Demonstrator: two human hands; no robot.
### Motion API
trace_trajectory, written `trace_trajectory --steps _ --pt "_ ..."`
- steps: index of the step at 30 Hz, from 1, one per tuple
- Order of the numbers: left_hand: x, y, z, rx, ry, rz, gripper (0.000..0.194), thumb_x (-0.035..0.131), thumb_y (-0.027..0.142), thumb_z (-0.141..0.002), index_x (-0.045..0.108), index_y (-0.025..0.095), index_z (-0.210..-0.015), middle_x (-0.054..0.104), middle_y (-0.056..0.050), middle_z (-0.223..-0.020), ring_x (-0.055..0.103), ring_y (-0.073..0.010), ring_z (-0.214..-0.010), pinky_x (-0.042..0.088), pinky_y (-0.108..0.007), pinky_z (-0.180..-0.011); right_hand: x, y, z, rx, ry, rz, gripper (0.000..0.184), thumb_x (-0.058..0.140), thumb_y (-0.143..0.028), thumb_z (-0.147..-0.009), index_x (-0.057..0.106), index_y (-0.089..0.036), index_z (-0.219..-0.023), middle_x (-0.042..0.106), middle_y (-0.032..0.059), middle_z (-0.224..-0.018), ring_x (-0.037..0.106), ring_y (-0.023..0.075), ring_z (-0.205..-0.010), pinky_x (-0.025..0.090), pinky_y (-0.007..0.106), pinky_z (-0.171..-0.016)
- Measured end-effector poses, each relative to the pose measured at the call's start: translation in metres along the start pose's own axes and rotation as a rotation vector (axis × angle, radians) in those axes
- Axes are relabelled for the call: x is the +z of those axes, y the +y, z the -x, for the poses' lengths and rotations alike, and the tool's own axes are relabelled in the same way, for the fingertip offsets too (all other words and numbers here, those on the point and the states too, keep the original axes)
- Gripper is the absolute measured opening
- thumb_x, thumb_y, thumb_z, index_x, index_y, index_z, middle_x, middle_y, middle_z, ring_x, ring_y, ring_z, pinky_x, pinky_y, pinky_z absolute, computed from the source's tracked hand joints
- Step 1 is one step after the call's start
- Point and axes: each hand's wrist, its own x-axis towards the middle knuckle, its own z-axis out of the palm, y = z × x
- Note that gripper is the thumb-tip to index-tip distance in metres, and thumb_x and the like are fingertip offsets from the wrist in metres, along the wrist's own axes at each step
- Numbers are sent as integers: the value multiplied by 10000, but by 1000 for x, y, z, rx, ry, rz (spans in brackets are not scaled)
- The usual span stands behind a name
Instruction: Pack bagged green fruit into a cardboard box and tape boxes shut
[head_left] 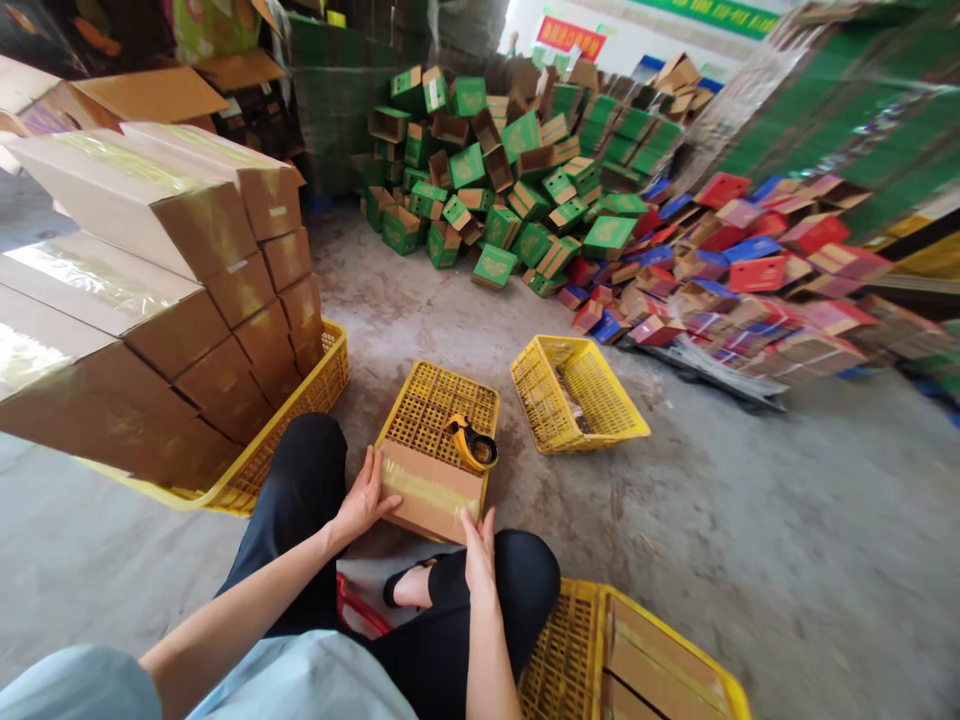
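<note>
A taped cardboard box [431,487] lies on the near half of an upturned yellow crate [429,398] in front of my knees. My left hand [364,503] is at the box's left end, thumb on the top and fingers along the side. At the right near corner, my right hand [478,552] presses its thumb and fingers to the box, so the two hands hold it between them. Clear yellowish tape runs along the top. Just behind the box, a yellow and black tape dispenser [474,444] rests on the crate.
Stacked cardboard boxes [202,225] fill a yellow crate [251,480] at left. Another yellow crate [615,395] stands ahead right; one with boxes [660,665] is near my right knee. Behind lie heaps of green cartons [495,265] and red and blue cartons [757,273].
</note>
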Motion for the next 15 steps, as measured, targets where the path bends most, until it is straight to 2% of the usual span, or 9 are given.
trace_trajectory --steps 4,7,9,12,15 --pt "-8 12 -12 -214 -48 141 1185 684 591 -831 24 28 -1638 167 -326 -1671 238 -431 -1561 284 -513 -1245 0 -10 10 19 14 52 744 565 -681 -895 649 -145 -1405 733 142 -1296 694 301 -1212 561 398 -996" --pt "-21 22 -23 -383 -75 227 1234 747 572 -758 87 2 -1631 313 -325 -1609 340 -440 -1516 306 -482 -1229 -6 -23 14 -1 20 86 752 553 -696 -901 644 -150 -1410 723 149 -1315 686 311 -1223 552 412 -1008" --pt "-30 27 -27 -469 -67 280 1194 753 578 -745 171 13 -1621 384 -305 -1579 374 -439 -1498 317 -477 -1224 -12 -37 16 -56 11 105 736 535 -682 -923 610 -176 -1453 711 139 -1342 678 304 -1237 549 398 -1010" --pt "-37 33 -23 -486 -71 403 1031 707 628 -791 330 87 -1583 478 -237 -1553 401 -409 -1491 321 -472 -1228 -22 -64 17 -200 -47 161 745 510 -647 -951 537 -169 -1521 654 150 -1427 637 319 -1304 547 398 -1020" --pt "-30 41 -15 -502 -119 541 967 662 700 -822 384 157 -1571 514 -181 -1555 386 -380 -1510 315 -465 -1243 -28 -86 22 -360 -6 239 729 470 -609 -981 499 -151 -1548 574 154 -1516 559 330 -1394 486 440 -1118"
